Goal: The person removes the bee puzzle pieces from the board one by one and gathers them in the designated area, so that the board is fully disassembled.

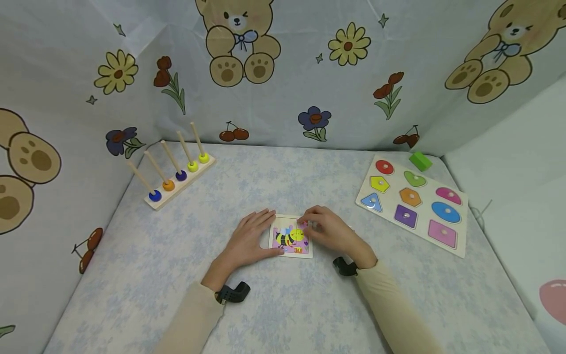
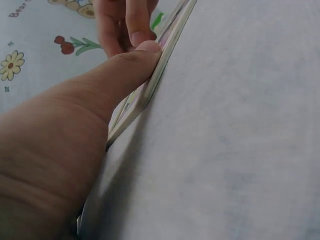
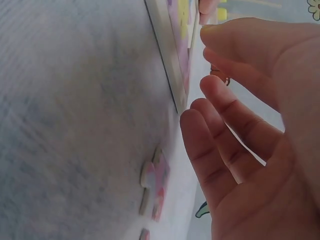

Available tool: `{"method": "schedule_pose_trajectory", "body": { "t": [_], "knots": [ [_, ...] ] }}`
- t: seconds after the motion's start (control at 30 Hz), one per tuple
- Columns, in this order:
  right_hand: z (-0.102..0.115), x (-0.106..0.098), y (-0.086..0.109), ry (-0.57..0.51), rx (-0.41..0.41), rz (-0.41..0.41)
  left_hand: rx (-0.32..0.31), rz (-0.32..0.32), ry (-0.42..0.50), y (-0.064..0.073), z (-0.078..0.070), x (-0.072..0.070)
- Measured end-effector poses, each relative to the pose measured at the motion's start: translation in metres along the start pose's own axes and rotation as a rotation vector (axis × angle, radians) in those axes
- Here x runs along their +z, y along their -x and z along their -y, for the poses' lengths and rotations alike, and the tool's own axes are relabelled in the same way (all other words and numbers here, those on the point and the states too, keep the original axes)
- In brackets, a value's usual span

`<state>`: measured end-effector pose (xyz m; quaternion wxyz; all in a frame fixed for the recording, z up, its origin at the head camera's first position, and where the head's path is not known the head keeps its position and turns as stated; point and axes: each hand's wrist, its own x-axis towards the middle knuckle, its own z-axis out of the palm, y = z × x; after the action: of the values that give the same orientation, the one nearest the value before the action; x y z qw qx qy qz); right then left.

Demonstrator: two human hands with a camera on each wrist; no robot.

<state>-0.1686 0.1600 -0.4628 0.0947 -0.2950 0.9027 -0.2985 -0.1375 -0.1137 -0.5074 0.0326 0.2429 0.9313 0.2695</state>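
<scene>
A small square jigsaw puzzle (image 1: pixel 284 239) with a bee picture lies in a pale wooden frame (image 1: pixel 297 255) on the table. My left hand (image 1: pixel 249 241) rests along the frame's left side, fingers at the upper left corner and thumb on the lower edge; the thumb (image 2: pixel 132 65) shows on that edge in the left wrist view. Over the puzzle's right part my right hand (image 1: pixel 329 228) has its fingertips lowered, thumb and index finger close together. In the right wrist view, nothing shows between the fingers (image 3: pixel 215 132); whether they touch a piece is hidden.
Loose puzzle pieces (image 3: pixel 159 185) lie on the table under the right hand. At the back left stands a peg stacker (image 1: pixel 177 184) with coloured rings. A shape board (image 1: pixel 384 220) with knobbed pieces lies at the right, a green block (image 1: pixel 420 161) beside its far edge.
</scene>
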Motion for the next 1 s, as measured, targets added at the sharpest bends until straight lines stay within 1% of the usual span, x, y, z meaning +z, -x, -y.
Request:
{"method": "schedule_pose_trajectory", "body": {
  "t": [0.17, 0.37, 1.0],
  "knots": [
    [-0.0011, 0.0062, -0.0027, 0.017, -0.011, 0.021, 0.0, 0.002, -0.003, -0.0001, 0.0, 0.0],
    [-0.0019, 0.009, -0.0041, 0.043, -0.027, 0.011, -0.003, 0.005, -0.005, -0.0002, -0.0002, -0.0005],
    [0.0031, 0.0062, -0.0038, 0.035, 0.005, 0.023, -0.01, 0.014, 0.01, 0.0003, -0.0002, -0.0006]
  ]
}}
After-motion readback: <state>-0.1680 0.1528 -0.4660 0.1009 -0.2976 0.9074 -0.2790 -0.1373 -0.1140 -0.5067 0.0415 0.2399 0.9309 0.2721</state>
